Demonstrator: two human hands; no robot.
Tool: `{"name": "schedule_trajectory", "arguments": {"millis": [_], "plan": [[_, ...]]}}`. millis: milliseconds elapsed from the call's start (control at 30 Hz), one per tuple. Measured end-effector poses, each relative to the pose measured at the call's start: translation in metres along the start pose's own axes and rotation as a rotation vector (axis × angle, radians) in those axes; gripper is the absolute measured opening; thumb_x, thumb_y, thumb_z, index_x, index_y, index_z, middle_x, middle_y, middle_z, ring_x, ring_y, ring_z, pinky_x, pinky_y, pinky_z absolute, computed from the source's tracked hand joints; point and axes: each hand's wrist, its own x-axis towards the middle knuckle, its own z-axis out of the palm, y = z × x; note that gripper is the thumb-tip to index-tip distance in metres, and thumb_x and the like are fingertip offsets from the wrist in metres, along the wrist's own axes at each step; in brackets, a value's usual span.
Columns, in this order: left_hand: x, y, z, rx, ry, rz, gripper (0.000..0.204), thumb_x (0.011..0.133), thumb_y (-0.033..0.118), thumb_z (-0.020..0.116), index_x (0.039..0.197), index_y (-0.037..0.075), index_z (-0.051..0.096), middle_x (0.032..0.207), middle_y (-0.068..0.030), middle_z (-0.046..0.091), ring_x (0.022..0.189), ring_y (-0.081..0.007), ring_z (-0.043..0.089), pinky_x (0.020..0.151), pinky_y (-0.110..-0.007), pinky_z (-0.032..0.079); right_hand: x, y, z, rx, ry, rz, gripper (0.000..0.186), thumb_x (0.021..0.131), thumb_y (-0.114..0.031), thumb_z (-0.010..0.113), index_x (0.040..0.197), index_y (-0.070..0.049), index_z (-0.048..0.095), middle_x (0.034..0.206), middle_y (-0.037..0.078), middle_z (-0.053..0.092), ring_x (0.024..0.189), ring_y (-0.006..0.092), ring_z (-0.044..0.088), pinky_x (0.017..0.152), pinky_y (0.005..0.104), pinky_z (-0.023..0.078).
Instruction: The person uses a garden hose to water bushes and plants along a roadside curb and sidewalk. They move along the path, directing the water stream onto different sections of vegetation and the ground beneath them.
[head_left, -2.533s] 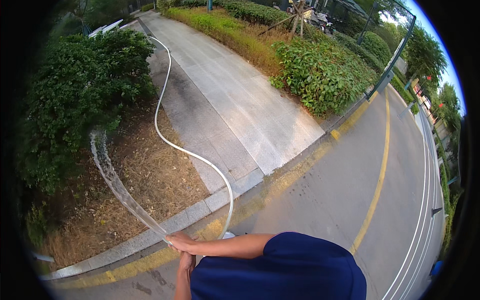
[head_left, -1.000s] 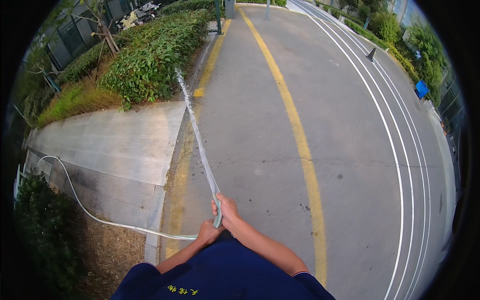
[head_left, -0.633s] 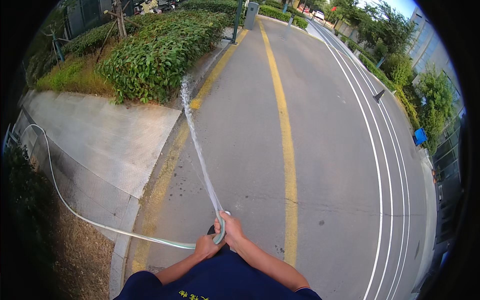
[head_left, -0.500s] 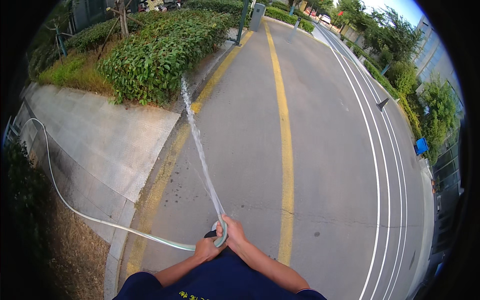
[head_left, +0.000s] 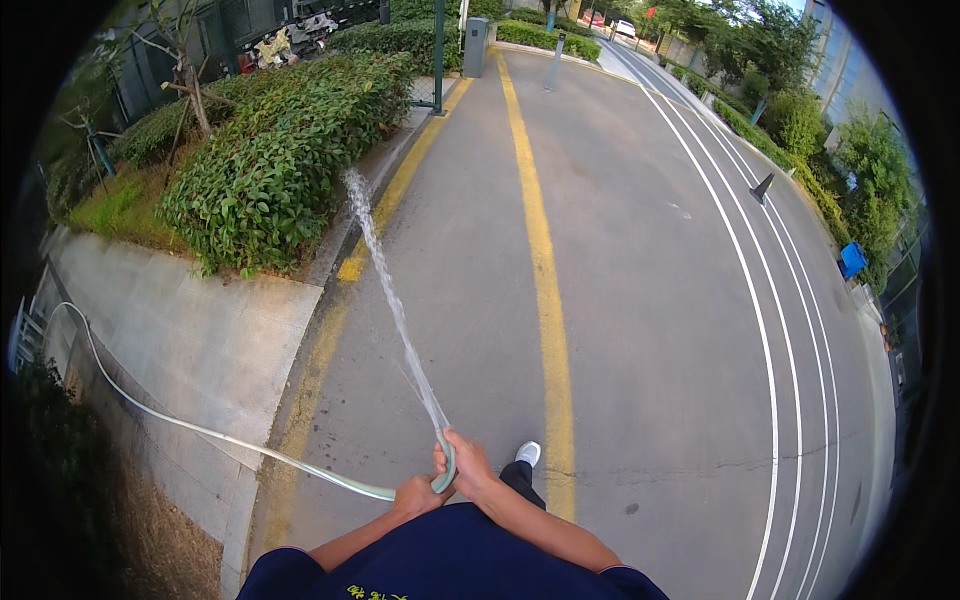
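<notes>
Fingers of my right hand curl tight round the garden hose near its tip, which points ahead, a bit left, toward the hedge by the road's left edge. My left hand holds it just behind.

1. Grey asphalt road fills the middle, with a thin crack across its lower part.
2. Two yellow lines run along it; white lines curve down its right side.
3. At left, pale paving meets the road, with a leafy green hedge just beyond.
4. Near the top, a grey cabinet stands near a dark green post.
5. At right: a dark cone, a blue bin and trees, in daylight.
</notes>
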Motion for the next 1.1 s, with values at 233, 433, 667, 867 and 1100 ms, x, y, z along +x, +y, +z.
{"name": "schedule_trajectory", "arguments": {"millis": [233, 433, 667, 867, 1100], "plan": [[0.103, 0.168, 0.019, 0.048, 0.010, 0.001, 0.053, 0.083, 0.056, 0.059, 0.094, 0.007, 0.072, 0.080, -0.0217, 0.069, 0.079, -0.0393, 0.067, 0.074, -0.047, 0.052, 0.052, -0.164, -0.090, 0.076, -0.066, 0.010, 0.032, 0.096, -0.029, 0.054, 0.082, 0.000, 0.055, 0.059, 0.008, 0.052, 0.050, 0.0169, 0.049, 0.049, 0.0299, 0.041], [0.175, 0.280, 0.041, 0.060, -0.072, 0.200, 0.047, 0.081, 0.049, 0.062, 0.105, 0.009, 0.070, 0.086, -0.0232, 0.069, 0.083, -0.0411, 0.066, 0.077, -0.049, 0.051, 0.070, -0.287, -0.178, 0.165, -0.022, 0.053, 0.031, 0.097, -0.032, 0.049, 0.078, -0.007, 0.050, 0.056, 0.006, 0.045, 0.051, 0.0189, 0.044, 0.053, 0.0336, 0.039], [0.306, 0.277, 0.070, 0.088, 0.131, 0.464, 0.037, 0.079, 0.042, 0.066, 0.098, 0.010, 0.066, 0.086, -0.0197, 0.068, 0.087, -0.0400, 0.065, 0.076, -0.048, 0.049, 0.137, -0.422, -0.228, 0.001, -0.044, 0.047, 0.031, 0.096, -0.032, 0.050, 0.078, -0.007, 0.051, 0.054, 0.006, 0.045, 0.048, 0.0199, 0.042, 0.052, 0.0347, 0.039], [0.419, 0.361, 0.075, 0.029, -0.062, 0.269, 0.036, 0.079, 0.047, 0.063, 0.082, 0.011, 0.065, 0.084, -0.0174, 0.067, 0.086, -0.0389, 0.065, 0.074, -0.050, 0.050, 0.188, -0.550, -0.244, -0.121, 0.034, 0.037, 0.029, 0.096, -0.027, 0.053, 0.080, -0.003, 0.051, 0.058, 0.008, 0.046, 0.050, 0.0186, 0.045, 0.049, 0.0331, 0.039], [0.517, 0.489, 0.056, 0.183, -0.170, 0.199, 0.045, 0.082, 0.054, 0.058, 0.093, 0.013, 0.072, 0.088, -0.0173, 0.070, 0.084, -0.0389, 0.066, 0.077, -0.047, 0.051, 0.236, -0.696, -0.290, -0.002, 0.064, -0.063, 0.028, 0.097, -0.023, 0.053, 0.084, 0.002, 0.054, 0.065, 0.009, 0.051, 0.055, 0.0184, 0.050, 0.051, 0.0321, 0.041]]}}
